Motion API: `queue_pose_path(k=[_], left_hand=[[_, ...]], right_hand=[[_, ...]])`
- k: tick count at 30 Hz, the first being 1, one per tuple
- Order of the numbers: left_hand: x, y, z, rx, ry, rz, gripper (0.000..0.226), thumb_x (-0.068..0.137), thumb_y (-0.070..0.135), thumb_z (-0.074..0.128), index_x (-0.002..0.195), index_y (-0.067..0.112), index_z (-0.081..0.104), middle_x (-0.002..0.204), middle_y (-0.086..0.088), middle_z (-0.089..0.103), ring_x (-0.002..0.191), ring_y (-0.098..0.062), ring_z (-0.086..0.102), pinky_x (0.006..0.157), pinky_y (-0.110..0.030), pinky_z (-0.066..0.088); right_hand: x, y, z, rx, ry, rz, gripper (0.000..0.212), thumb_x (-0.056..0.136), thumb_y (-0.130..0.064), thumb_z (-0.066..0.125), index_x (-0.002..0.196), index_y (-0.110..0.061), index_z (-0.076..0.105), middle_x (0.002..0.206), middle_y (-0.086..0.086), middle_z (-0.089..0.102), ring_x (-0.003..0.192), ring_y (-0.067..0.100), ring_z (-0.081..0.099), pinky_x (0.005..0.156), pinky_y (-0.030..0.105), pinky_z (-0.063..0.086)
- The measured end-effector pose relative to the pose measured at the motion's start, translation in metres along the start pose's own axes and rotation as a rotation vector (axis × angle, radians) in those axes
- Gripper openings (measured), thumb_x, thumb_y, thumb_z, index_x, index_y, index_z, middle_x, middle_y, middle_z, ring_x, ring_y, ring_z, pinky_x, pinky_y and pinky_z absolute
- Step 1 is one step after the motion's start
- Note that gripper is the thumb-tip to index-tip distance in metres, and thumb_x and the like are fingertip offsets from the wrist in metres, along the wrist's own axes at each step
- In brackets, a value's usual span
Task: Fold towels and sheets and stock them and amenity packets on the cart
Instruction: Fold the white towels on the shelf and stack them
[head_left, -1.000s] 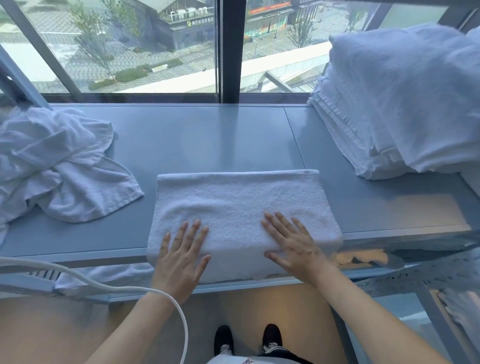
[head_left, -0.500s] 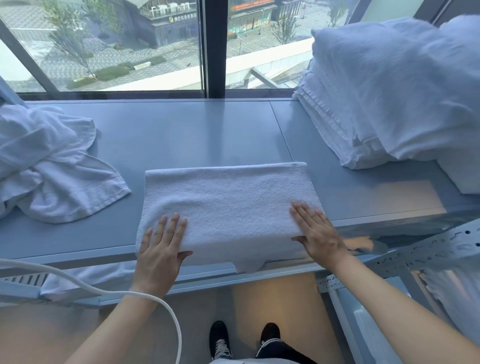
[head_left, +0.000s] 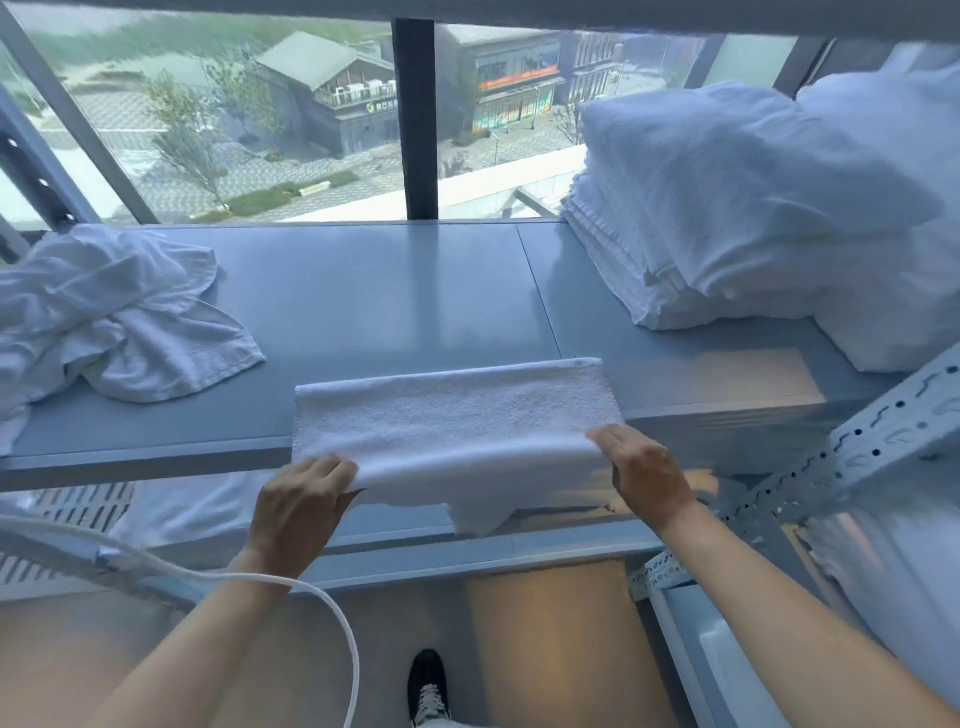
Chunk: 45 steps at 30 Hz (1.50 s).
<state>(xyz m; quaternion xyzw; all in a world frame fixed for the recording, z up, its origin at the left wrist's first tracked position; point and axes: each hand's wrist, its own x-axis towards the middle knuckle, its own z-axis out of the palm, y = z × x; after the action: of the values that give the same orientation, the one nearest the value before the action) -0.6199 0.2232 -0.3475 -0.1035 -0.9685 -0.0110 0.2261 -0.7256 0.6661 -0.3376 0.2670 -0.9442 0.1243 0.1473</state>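
Note:
A folded white towel (head_left: 452, 415) lies across the front edge of the grey shelf (head_left: 374, 291), with a loose flap hanging below the edge. My left hand (head_left: 301, 499) grips its near left corner, fingers curled over the fold. My right hand (head_left: 644, 473) grips the near right corner the same way. A crumpled heap of unfolded white towels (head_left: 109, 312) sits at the left of the shelf. A tall stack of folded white linen (head_left: 753, 208) fills the right side.
A window with a dark centre post (head_left: 414, 119) backs the shelf. A perforated metal rack upright (head_left: 872, 441) slants at the right, with more white linen below it. A white cable (head_left: 332, 623) loops over my left forearm. A lower shelf (head_left: 467, 551) runs beneath.
Both hands slid from flat on top of the towel outward to its near corners and now grip them. The view tilted up toward the window.

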Motion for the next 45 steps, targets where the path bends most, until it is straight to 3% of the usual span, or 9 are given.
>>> queue_pose_path(k=[3, 5, 9, 13, 18, 22, 30, 37, 45], left_hand=[[-0.013, 0.033, -0.017, -0.008, 0.018, -0.007, 0.034, 0.101, 0.042, 0.048, 0.089, 0.016, 0.066, 0.074, -0.001, 0.059, 0.059, -0.030, 0.061, 0.045, -0.033, 0.040], [-0.021, 0.054, -0.025, -0.030, 0.063, 0.002, 0.013, 0.091, 0.023, 0.059, 0.098, 0.017, 0.068, 0.080, -0.001, 0.062, 0.065, -0.032, 0.064, 0.045, -0.035, 0.045], [-0.045, 0.094, -0.044, -0.087, 0.060, -0.007, 0.043, 0.072, -0.008, 0.072, 0.105, 0.019, 0.068, 0.093, -0.001, 0.065, 0.077, -0.031, 0.065, 0.051, -0.036, 0.048], [-0.068, 0.131, -0.067, -0.083, 0.066, -0.014, 0.040, 0.070, -0.006, 0.065, 0.100, 0.020, 0.069, 0.089, 0.003, 0.063, 0.074, -0.027, 0.063, 0.053, -0.033, 0.043], [-0.088, 0.151, -0.093, -0.081, 0.032, -0.084, 0.034, 0.075, -0.002, 0.057, 0.097, 0.020, 0.070, 0.086, 0.003, 0.066, 0.074, -0.028, 0.066, 0.052, -0.034, 0.047], [-0.096, 0.144, -0.108, -0.052, -0.007, -0.156, 0.030, 0.078, 0.005, 0.058, 0.098, 0.024, 0.068, 0.087, 0.006, 0.063, 0.074, -0.025, 0.065, 0.050, -0.031, 0.044], [-0.097, 0.109, -0.108, -0.076, -0.039, -0.251, 0.022, 0.085, 0.011, 0.057, 0.101, 0.021, 0.069, 0.088, 0.002, 0.066, 0.074, -0.030, 0.066, 0.055, -0.036, 0.050], [-0.071, 0.057, -0.081, -0.103, -0.056, -0.317, 0.027, 0.082, 0.009, 0.058, 0.102, 0.020, 0.073, 0.091, 0.000, 0.070, 0.079, -0.033, 0.068, 0.055, -0.037, 0.050], [-0.009, -0.016, -0.058, -0.148, -0.026, -0.269, 0.017, 0.088, 0.021, 0.060, 0.098, 0.018, 0.072, 0.088, 0.001, 0.072, 0.076, -0.034, 0.068, 0.054, -0.036, 0.050]], right_hand=[[-0.033, 0.010, -0.021, -0.014, 0.018, 0.014, 0.054, 0.076, 0.025, 0.054, 0.117, -0.005, 0.071, 0.103, 0.010, 0.073, 0.091, 0.033, 0.071, 0.071, 0.047, 0.062], [-0.060, 0.017, -0.035, -0.022, 0.039, 0.024, 0.053, 0.076, 0.026, 0.055, 0.117, -0.005, 0.071, 0.103, 0.011, 0.074, 0.090, 0.033, 0.072, 0.071, 0.046, 0.063], [-0.109, 0.029, -0.064, -0.007, 0.075, 0.073, 0.055, 0.072, 0.026, 0.057, 0.117, -0.003, 0.072, 0.105, 0.013, 0.075, 0.094, 0.034, 0.073, 0.070, 0.045, 0.064], [-0.149, 0.027, -0.088, -0.022, 0.076, 0.071, 0.044, 0.074, 0.019, 0.072, 0.109, -0.007, 0.073, 0.097, 0.007, 0.075, 0.084, 0.028, 0.072, 0.058, 0.039, 0.059], [-0.164, 0.029, -0.100, 0.013, 0.104, 0.091, 0.028, 0.085, 0.004, 0.073, 0.109, -0.011, 0.073, 0.093, 0.005, 0.074, 0.079, 0.029, 0.071, 0.058, 0.043, 0.059], [-0.157, 0.020, -0.100, 0.059, 0.137, 0.066, 0.018, 0.089, -0.005, 0.074, 0.107, -0.011, 0.073, 0.087, 0.005, 0.073, 0.073, 0.030, 0.071, 0.052, 0.039, 0.058], [-0.107, 0.000, -0.081, 0.107, 0.104, -0.003, 0.015, 0.088, -0.003, 0.078, 0.101, -0.009, 0.076, 0.085, 0.007, 0.075, 0.069, 0.033, 0.071, 0.059, 0.039, 0.058], [-0.032, -0.004, -0.039, 0.075, 0.040, 0.001, 0.031, 0.082, 0.010, 0.071, 0.107, -0.008, 0.075, 0.100, 0.011, 0.076, 0.086, 0.037, 0.072, 0.076, 0.044, 0.058], [0.046, -0.009, -0.021, 0.024, 0.064, 0.103, 0.027, 0.084, 0.006, 0.069, 0.103, -0.013, 0.072, 0.095, 0.010, 0.074, 0.082, 0.038, 0.070, 0.066, 0.044, 0.058]])
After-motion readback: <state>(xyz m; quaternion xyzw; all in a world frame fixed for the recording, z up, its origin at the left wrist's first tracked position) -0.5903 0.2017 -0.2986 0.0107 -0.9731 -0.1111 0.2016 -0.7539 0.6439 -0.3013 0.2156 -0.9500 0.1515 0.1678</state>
